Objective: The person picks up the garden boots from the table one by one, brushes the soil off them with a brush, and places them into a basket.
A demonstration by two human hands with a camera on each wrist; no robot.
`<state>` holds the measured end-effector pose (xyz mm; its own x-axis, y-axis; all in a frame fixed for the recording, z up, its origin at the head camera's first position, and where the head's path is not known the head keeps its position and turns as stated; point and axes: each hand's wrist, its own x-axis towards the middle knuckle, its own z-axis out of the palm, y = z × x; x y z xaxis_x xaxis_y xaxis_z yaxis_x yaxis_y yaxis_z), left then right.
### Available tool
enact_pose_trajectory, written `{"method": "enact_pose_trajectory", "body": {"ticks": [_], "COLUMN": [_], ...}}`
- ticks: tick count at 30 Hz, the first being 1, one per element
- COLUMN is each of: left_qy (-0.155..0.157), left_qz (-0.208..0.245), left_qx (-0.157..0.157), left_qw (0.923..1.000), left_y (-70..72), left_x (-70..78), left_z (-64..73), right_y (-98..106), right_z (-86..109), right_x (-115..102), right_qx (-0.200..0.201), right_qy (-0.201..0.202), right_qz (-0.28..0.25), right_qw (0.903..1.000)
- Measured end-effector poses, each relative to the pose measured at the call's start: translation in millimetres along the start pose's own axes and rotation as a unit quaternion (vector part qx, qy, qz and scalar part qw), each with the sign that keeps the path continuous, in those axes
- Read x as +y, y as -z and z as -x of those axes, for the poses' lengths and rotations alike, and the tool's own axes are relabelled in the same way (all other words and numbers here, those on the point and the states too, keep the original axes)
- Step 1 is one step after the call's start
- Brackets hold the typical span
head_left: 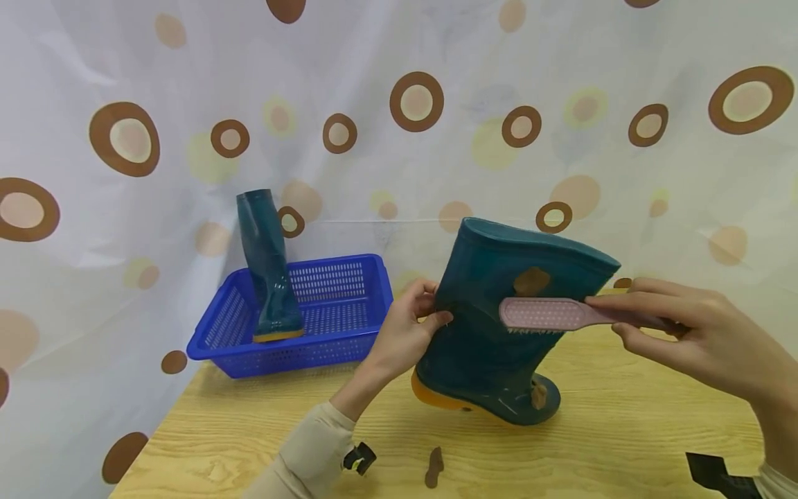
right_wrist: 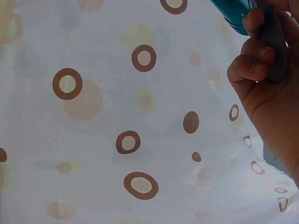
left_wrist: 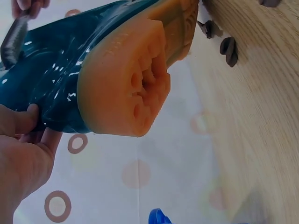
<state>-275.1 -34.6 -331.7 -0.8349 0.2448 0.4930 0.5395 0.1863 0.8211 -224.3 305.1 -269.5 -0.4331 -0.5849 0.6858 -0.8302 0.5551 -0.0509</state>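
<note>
My left hand [head_left: 405, 329] grips the shaft of a teal rubber boot [head_left: 480, 360] from its left side. The boot tilts, its opening toward the upper right and its toe at the lower right. Brown patches [head_left: 532, 281] mark the shaft, and another lies on the toe. The orange sole [left_wrist: 121, 84] faces the left wrist view, held off the table. In my right hand [head_left: 704, 333] is the handle of a pink scrub brush [head_left: 542, 314], bristles downward, in front of the shaft. Whether the bristles touch the boot, I cannot tell.
A blue plastic basket [head_left: 324, 355] stands at the back left of the wooden table [head_left: 642, 416], with a second teal boot [head_left: 268, 256] upright in it. Brown clumps [head_left: 434, 466] lie near the front. A dotted curtain [head_left: 461, 173] hangs behind.
</note>
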Motion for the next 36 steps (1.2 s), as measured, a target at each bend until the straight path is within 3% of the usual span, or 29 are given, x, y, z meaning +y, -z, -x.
{"method": "enact_pose_trajectory", "body": {"ticks": [9,18,25,30,33,36], "left_qy": [0.013,0.062,0.035,0.027,0.036,0.056], "left_qz": [0.016,-0.024,-0.026,-0.024,-0.008,0.016], "left_qx": [-0.016,-0.043,-0.114,-0.141,-0.144,-0.119], "left_qw": [0.9997,0.9968,0.9925,0.9893,0.989,0.9912], "left_y": [17.4,31.5,46.8,49.0,46.2,43.9], "left_x": [-5.2,-9.8,-15.6,-16.7,-17.4,-17.7], "left_z": [13.0,20.5,18.0,16.4,15.8,16.6], "right_y": [-1.8,-1.5,-6.5,-13.0,-15.7,-18.1], "right_z": [-2.1,-3.2,-9.6,-16.0,-17.6,-18.2], "right_x": [-3.1,-4.0,-1.9,-3.1,-4.0,-4.4], "right_qx": [0.007,0.04,0.065,0.065,0.064,0.062], "right_qy": [0.005,0.024,0.039,0.056,0.062,0.068], "right_qz": [0.011,-0.005,-0.011,-0.017,-0.022,-0.025], "right_qw": [0.9999,0.9989,0.9971,0.9961,0.9958,0.9954]}}
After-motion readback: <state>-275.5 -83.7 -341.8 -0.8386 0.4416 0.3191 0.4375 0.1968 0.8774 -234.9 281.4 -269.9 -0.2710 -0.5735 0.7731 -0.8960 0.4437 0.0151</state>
